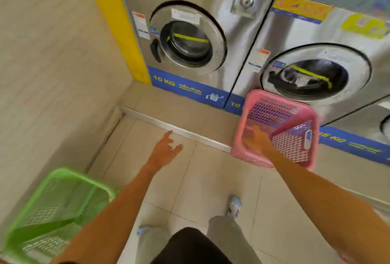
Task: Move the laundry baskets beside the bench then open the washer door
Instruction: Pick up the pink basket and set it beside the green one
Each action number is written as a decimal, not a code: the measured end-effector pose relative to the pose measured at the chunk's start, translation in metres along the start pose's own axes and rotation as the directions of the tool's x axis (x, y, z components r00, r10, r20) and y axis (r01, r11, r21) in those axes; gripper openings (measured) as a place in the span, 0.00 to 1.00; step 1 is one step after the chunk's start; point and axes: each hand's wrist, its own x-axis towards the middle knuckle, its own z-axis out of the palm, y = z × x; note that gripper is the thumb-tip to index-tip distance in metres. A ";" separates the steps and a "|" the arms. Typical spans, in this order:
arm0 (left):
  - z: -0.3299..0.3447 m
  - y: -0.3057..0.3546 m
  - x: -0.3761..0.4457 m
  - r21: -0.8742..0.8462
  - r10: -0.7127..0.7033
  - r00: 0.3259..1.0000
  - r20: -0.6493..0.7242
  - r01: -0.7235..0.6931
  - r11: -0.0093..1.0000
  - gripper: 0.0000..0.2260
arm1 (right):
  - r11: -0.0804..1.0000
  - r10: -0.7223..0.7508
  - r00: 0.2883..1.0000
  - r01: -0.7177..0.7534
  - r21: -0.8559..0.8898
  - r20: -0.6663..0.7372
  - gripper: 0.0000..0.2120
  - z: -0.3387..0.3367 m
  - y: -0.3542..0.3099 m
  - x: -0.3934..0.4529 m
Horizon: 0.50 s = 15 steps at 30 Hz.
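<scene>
"10 kg" (white) on washer band [168, 87]

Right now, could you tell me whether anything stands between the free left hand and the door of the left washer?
Nothing visible does. The left hand hangs open over bare floor tiles, and only a low tiled step lies before the left washer door, which is shut. The pink basket, held by the right hand, is off to the right.

Beige tiled floor [211, 179], metal threshold strip [177, 128] along raised step. Yellow panel [118, 27] in corner, beige tiled wall [52, 52] beside it. Blue 10 KG band [185, 88] along machine base. Light sneakers [234, 205], grey trousers [228, 240] at bottom edge.
</scene>
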 end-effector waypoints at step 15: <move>0.265 0.135 0.172 0.289 -0.011 0.969 0.248 -0.063 0.955 0.35 | 0.948 0.314 0.938 -0.317 0.001 -0.147 0.25 -0.111 0.302 0.151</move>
